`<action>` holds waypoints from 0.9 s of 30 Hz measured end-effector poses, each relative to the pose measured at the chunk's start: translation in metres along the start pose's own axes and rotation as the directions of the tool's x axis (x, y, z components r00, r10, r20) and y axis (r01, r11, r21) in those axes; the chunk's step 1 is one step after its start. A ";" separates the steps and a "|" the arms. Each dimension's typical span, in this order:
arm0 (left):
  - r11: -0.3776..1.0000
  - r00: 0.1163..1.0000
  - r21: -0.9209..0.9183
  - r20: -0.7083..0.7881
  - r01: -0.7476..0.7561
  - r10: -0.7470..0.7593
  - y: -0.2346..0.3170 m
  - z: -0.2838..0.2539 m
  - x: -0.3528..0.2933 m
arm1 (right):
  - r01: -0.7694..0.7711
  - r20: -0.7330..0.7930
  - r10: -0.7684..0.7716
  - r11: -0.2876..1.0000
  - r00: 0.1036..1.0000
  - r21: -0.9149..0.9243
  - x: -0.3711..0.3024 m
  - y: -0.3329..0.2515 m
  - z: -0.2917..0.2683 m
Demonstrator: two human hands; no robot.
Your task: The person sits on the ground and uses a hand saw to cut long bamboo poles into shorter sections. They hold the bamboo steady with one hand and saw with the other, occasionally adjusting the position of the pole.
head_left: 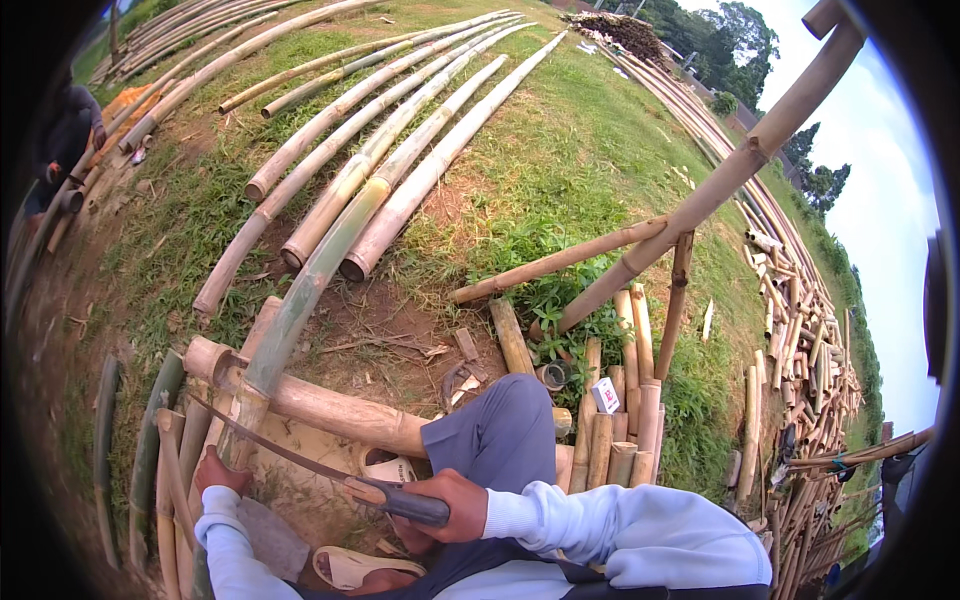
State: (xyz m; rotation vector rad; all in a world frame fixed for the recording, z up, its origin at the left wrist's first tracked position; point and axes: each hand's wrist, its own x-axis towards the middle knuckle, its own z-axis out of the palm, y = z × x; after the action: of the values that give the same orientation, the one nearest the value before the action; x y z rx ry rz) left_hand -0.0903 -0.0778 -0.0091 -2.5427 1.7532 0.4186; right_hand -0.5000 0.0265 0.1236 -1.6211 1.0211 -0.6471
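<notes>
My right hand is closed around the dark handle of a hand saw. The saw's long thin blade points to the upper left and lies across a greenish bamboo pole close to its near end. Below the blade my left hand grips the end of this pole, its fingers partly hidden. The pole rests on a thick horizontal bamboo log by my bent knee. Whether the blade has cut into the pole, I cannot tell.
Several long bamboo poles lie on the grass ahead. Short upright pieces stand right of my knee, a small white box on them. A slanted bamboo post rises at right, near a pile of cut pieces. Another person is far left.
</notes>
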 end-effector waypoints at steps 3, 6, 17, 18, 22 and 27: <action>1.000 0.999 0.009 -0.031 -0.021 0.021 -0.016 -0.001 0.005 | 0.045 -0.019 -0.046 0.998 0.999 -0.040 0.016 -0.002 -0.017; 0.999 0.999 0.007 0.021 -0.040 0.040 -0.007 -0.004 -0.005 | 0.045 0.008 -0.045 0.999 0.999 -0.012 -0.015 0.012 0.009; 0.995 0.998 0.101 -0.058 0.017 -0.011 0.004 0.007 -0.010 | 0.033 0.035 -0.032 0.999 0.999 -0.018 0.049 0.021 0.047; 0.997 0.999 0.079 -0.043 -0.013 0.017 0.009 0.013 -0.010 | 0.065 0.031 -0.064 0.997 0.997 -0.044 0.059 0.031 0.056; 0.994 0.989 0.090 -0.128 -0.061 0.072 0.004 0.019 -0.028 | 0.024 0.046 -0.022 0.999 0.999 -0.027 0.058 0.033 0.046; 0.998 0.996 0.037 -0.069 -0.060 0.062 0.010 0.015 -0.022 | -0.099 0.049 0.103 0.992 0.993 -0.085 -0.020 0.003 0.008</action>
State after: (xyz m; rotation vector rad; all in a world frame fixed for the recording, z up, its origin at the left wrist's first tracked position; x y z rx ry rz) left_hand -0.1103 -0.0584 -0.0174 -2.5155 1.8486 0.3020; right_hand -0.5039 0.0474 0.1202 -1.6375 1.0956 -0.4976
